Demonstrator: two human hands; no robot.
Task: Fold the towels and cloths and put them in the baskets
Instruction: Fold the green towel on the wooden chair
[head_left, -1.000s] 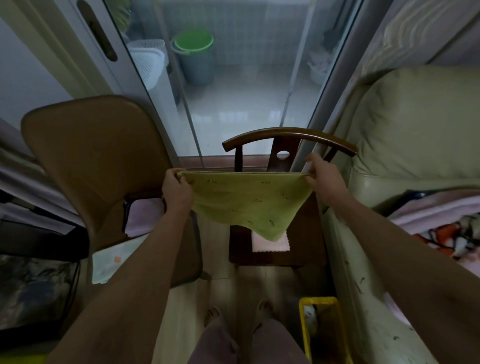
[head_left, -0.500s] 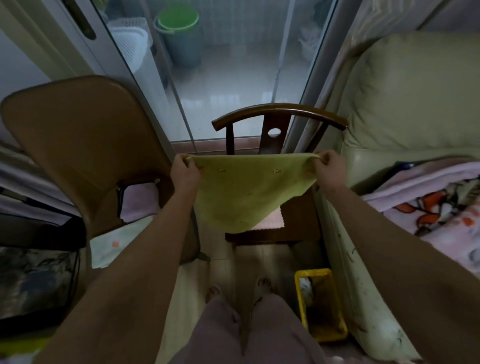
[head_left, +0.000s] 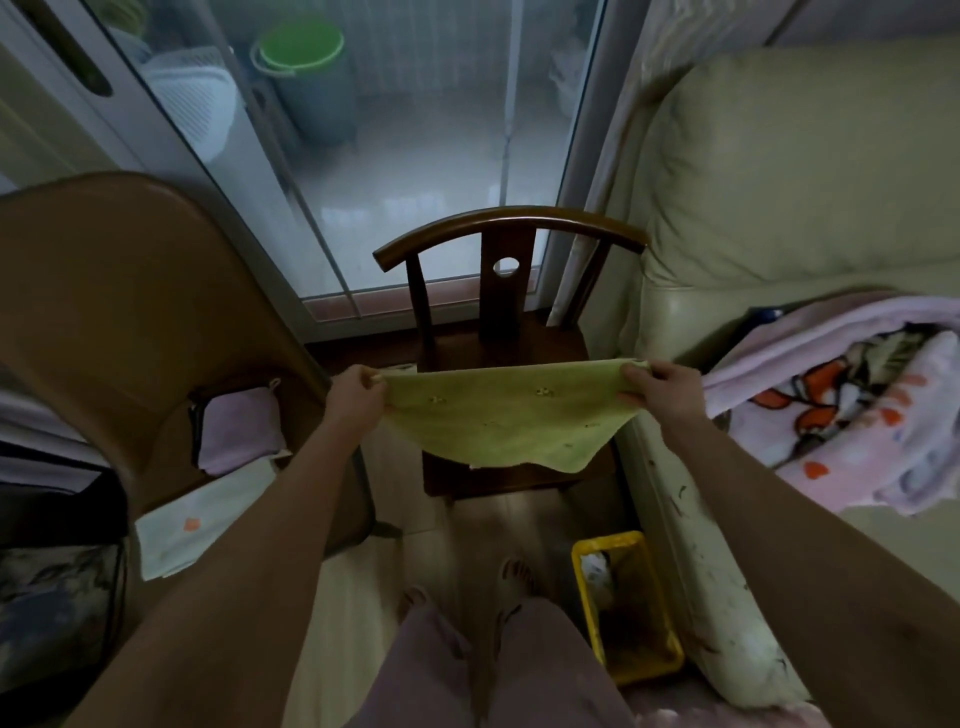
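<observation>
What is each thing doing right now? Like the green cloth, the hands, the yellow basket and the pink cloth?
green cloth: stretched out in the air, lower edge hanging.
left hand: pinches one top corner.
right hand: pinches the other.
yellow basket: on the floor, something pale inside.
pink cloth: folded, lying on the brown chair.

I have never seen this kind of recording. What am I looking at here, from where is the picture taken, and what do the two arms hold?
There is no machine here. A person wears a wide-angle camera on the head, so you look forward and down along their own arms. The left hand and the right hand each pinch an upper corner of a yellow-green cloth with small dark marks, stretched above the dark wooden chair. On the brown chair at the left lie a folded pink cloth and a white cloth with an orange mark. A yellow plastic basket stands on the floor.
</observation>
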